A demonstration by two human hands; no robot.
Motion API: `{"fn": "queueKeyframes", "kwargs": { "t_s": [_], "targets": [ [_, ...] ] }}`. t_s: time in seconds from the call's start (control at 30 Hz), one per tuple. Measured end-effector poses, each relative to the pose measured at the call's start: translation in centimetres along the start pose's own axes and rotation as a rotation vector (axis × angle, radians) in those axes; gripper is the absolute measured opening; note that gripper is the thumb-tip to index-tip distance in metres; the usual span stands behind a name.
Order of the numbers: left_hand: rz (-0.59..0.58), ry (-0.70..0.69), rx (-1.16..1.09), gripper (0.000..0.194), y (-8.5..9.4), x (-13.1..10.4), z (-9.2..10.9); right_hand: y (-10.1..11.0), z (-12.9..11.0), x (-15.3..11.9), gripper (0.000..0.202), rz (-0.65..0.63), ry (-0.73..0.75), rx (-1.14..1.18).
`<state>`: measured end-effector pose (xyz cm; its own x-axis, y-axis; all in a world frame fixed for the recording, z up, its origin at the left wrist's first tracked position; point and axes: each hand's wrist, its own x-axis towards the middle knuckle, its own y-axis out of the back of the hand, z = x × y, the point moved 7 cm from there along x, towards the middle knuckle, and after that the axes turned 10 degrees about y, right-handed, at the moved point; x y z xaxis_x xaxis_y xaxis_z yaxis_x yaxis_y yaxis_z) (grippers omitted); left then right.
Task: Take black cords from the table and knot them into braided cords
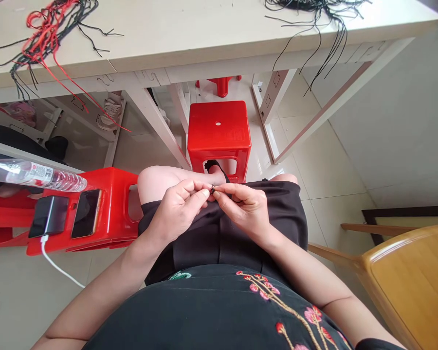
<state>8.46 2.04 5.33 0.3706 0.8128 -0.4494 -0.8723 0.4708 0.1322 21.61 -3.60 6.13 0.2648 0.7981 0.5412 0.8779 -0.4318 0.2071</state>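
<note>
Over my lap, both hands meet fingertip to fingertip. My left hand [180, 206] pinches one side of a small black cord [212, 189], thumb against forefinger. From the other side, the thumb and forefinger of my right hand [246, 209] are closed on the same cord. Only a short, knotted-looking bit shows between the fingertips; the rest is hidden. Ahead on the table [190, 29], a bundle of red cords [49, 36] and black braided cords [67, 26] lies at the left. A heap of loose black cords [314, 7] hangs over the edge at the right.
Below the table stands a red stool [219, 126]. Another red stool [113, 209] at my left bears a phone [86, 214], a dark box-shaped device [49, 216] with a white cable [60, 267], and a plastic bottle [36, 174] lying near it. A wooden chair [416, 277] is at the right.
</note>
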Motion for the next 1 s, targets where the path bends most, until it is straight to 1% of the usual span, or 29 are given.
{"fn": "queueKeyframes", "kwargs": {
  "t_s": [0.13,0.3,0.4,0.5,0.63,0.83,0.93,0.97,1.0],
  "targets": [
    [0.024,-0.065,0.012,0.014,-0.1,-0.4,0.5,0.0,-0.1,0.1,0.011,-0.010,-0.007,0.001],
    [0.050,-0.115,0.048,0.022,-0.1,-0.6,0.4,-0.3,0.0,0.1,0.011,-0.026,-0.029,-0.034],
    [0.028,-0.146,0.075,0.025,0.0,-0.4,0.3,-0.4,-0.3,0.3,0.010,-0.035,0.012,-0.065],
    [0.001,-0.172,0.076,0.022,0.1,0.1,0.5,-0.5,-0.8,0.4,0.008,-0.045,0.057,-0.039],
    [0.014,-0.146,0.113,0.025,0.4,0.5,0.6,-0.5,-0.7,0.4,0.010,-0.089,0.037,-0.013],
    [0.012,-0.018,0.074,0.028,0.7,0.4,-0.4,0.0,-0.4,0.5,0.012,-0.081,0.007,-0.002],
    [0.017,0.002,0.048,0.027,0.7,0.5,-0.6,-0.3,-0.4,0.7,0.011,-0.148,0.002,0.051],
    [0.020,-0.002,0.044,0.028,0.7,0.5,-0.6,-0.4,-0.3,0.7,0.009,-0.172,-0.006,0.090],
    [0.020,-0.009,0.044,0.028,0.7,0.6,-0.5,-0.6,-0.2,0.7,0.012,-0.195,-0.023,0.148]
  ]
}}
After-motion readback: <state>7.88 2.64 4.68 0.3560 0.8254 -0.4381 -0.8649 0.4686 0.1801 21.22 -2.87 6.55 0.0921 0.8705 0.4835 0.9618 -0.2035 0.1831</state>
